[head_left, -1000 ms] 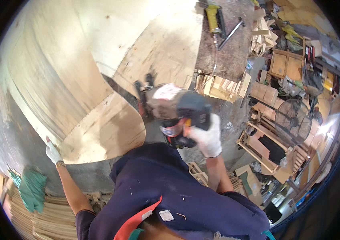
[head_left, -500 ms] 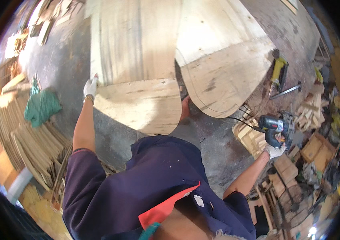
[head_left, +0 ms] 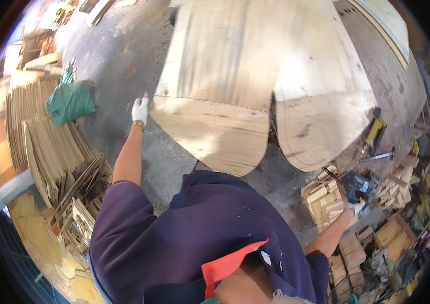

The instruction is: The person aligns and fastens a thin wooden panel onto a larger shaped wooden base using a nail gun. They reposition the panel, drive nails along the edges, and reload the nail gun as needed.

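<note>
My right hand (head_left: pixel 358 206), in a white glove, grips the handle of a dark blue corded jigsaw (head_left: pixel 357 183). The tool is down beside a tray of wood offcuts at the right. My left hand (head_left: pixel 140 110), also gloved, has its fingers stretched out, just off the left edge of a large plywood panel (head_left: pixel 215 129) with a rounded near end. A second plywood panel (head_left: pixel 326 121) lies to its right. A curved line runs along its rounded end.
A yellow air tool (head_left: pixel 375 130) lies beside the right panel. Wood offcuts (head_left: pixel 400 185) and a wooden box (head_left: pixel 395 235) crowd the right. At the left stand stacked curved wooden strips (head_left: pixel 48 142) and a green bag (head_left: pixel 71 103).
My left hand has let go of the panel's edge and moved off it. My right hand has lowered the jigsaw toward the offcut tray. The view has swung left.
</note>
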A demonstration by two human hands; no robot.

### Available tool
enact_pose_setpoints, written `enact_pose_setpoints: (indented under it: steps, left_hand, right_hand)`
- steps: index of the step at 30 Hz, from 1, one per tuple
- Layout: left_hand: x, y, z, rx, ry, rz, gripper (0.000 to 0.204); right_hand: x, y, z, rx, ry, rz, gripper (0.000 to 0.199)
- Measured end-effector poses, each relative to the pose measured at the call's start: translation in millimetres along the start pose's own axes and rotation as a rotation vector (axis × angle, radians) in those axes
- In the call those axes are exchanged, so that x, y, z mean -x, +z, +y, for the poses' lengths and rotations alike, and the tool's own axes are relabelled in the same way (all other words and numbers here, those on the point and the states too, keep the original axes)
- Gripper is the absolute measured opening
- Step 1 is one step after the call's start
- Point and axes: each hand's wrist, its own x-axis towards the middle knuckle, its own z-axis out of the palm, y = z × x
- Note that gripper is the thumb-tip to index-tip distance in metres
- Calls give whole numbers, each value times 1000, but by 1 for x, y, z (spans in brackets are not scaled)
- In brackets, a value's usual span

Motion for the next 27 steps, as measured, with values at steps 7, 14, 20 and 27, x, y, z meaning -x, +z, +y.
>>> enact_pose_setpoints:
  steps: [7,14,20,27]
  left_hand:
    - [-29,24,35,46,195,-426,51]
    - [-10,20,79,-140,166,-478,63]
    - [21,-46,135,-40,189,-526,48]
    - [80,-188,272,429,378,-785,48]
  right_hand:
    - [156,39,174,628,-531,123,35]
    - [359,99,334,1109,-861,-785,49]
    - [403,118,336,1181,-871,-591,58]
    - [427,123,288,1108,-692,-659,48]
